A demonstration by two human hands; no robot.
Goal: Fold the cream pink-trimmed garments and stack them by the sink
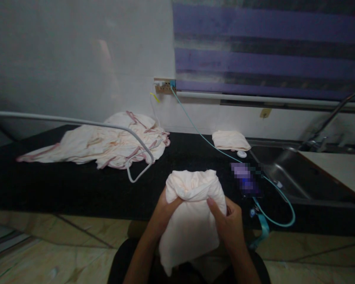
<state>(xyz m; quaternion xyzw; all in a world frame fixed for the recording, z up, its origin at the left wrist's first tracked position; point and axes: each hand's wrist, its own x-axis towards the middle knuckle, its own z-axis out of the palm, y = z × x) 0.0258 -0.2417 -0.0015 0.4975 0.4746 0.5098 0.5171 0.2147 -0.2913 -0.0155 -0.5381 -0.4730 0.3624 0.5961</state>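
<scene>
Both hands hold a firm grip on a pale folded cloth [192,213], the left hand [162,215] clamped on its left edge with the thumb pressed into the fabric, the right hand [229,225] closed on its right side, thumb on top. The cloth hangs at the near edge of the dark surface [77,185], partly over it. Farther back on the surface lies a heap of pale cloths with pink trim [106,144], crossed by a grey cable [136,136]. A smaller folded cloth [230,140] sits beside the steel sink [286,169]. A teal cord [272,197] runs past what seems, in dim light, to be a phone [245,179].
</scene>
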